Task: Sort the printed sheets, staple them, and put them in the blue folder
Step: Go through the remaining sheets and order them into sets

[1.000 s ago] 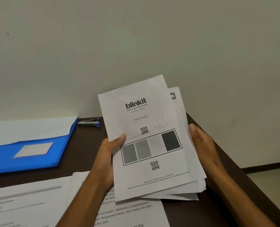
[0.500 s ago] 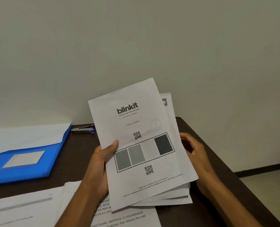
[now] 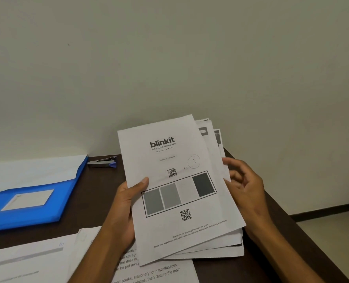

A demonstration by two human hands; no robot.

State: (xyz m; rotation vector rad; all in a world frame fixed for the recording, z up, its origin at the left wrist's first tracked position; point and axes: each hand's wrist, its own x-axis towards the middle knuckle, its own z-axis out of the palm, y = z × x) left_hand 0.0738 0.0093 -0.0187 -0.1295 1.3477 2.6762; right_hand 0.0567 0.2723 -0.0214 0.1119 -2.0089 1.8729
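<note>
Left hand (image 3: 124, 209) pinches the printed sheets (image 3: 181, 193); right hand (image 3: 245, 186), fingers loosely spread, touches their edge.

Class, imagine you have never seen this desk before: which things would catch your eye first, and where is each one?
First the fanned stack of printed sheets at centre, its top page reading "blinkit", held above the dark desk by the left hand, with the right hand at its right edge. Next the bright blue folder lying at the left, and the small stapler beyond it near the wall.
</note>
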